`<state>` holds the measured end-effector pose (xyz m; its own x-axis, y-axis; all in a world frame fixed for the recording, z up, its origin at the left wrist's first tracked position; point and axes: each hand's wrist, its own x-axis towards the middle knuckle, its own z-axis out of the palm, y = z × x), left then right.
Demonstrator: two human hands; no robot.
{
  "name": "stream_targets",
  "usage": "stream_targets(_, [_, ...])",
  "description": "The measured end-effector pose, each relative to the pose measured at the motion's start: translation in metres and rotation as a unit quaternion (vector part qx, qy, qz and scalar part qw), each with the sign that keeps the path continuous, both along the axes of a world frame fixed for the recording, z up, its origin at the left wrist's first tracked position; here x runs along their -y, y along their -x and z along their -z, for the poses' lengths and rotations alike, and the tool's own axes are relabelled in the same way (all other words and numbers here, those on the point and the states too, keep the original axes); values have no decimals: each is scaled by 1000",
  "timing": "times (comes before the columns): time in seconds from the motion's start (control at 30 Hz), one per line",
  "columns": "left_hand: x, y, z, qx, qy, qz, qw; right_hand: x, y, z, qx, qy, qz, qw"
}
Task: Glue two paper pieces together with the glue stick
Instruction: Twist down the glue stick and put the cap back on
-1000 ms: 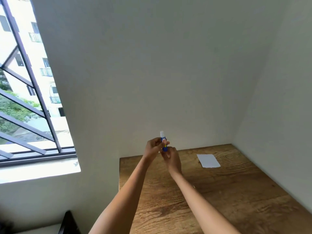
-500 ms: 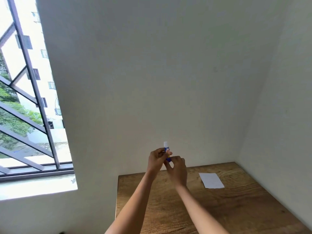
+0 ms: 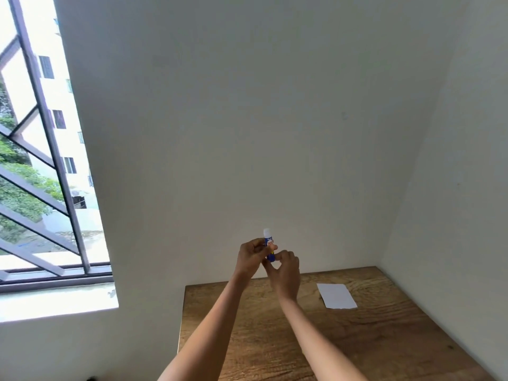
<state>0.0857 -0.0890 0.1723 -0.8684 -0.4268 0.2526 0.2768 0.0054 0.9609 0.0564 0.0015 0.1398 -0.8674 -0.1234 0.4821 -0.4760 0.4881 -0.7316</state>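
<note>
The glue stick (image 3: pixel 268 244) stands upright between my two hands, raised above the far left part of the wooden table (image 3: pixel 357 339), its white top end poking up past my fingers and its blue body mostly covered by them. My left hand (image 3: pixel 251 257) wraps its fingers round the upper blue part, with the thumb lying across the label. My right hand (image 3: pixel 286 270) sits just below and to the right, pinching the bottom end of the stick between thumb and forefinger. Both forearms reach forward over the tabletop. To the right of my hands, well apart from them, a white sheet of paper (image 3: pixel 336 296) lies flat on the wood near the far right corner; I cannot tell whether it is one piece or two stacked. A pale wall (image 3: pixel 261 119) rises behind the table, and a barred window (image 3: pixel 41 160) opens on the left.
</note>
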Motion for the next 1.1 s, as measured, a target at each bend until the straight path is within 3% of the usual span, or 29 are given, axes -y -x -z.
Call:
stream_targets(0.13, [5,-4,-5,3,-12,10,1000,-7,10,-9,66,45,-131,988])
stream_targets(0.23, [9,-5,-6,3,-18,25,1000,-16,12,-21,135,22,-266,954])
stream_targets(0.3, [12,-7,-6,11,-14,35,999,-21,14,-24,160,-6,-304,939])
stream_targets(0.37, [13,-8,-4,9,-10,30,999,-19,14,-22,127,-33,-256,958])
stream_targets(0.43, [9,-8,-4,0,-9,11,1000,-12,7,-18,66,-44,-126,989])
stream_targets(0.53, [1,-6,-5,3,-5,5,1000,-2,-7,-13,9,-7,12,1000])
stream_targets(0.63, [3,-6,-6,11,-2,18,1000,-3,-2,-10,50,46,-72,995])
stream_targets(0.77, [16,-9,0,19,1,22,1000,-15,12,-18,104,-7,-281,954])
stream_targets(1.0, [18,-10,4,11,-4,27,1000,-9,11,-9,92,-34,-193,976])
stream_targets(1.1, [24,-12,8,22,-14,53,998,-7,9,-12,138,-47,-253,956])
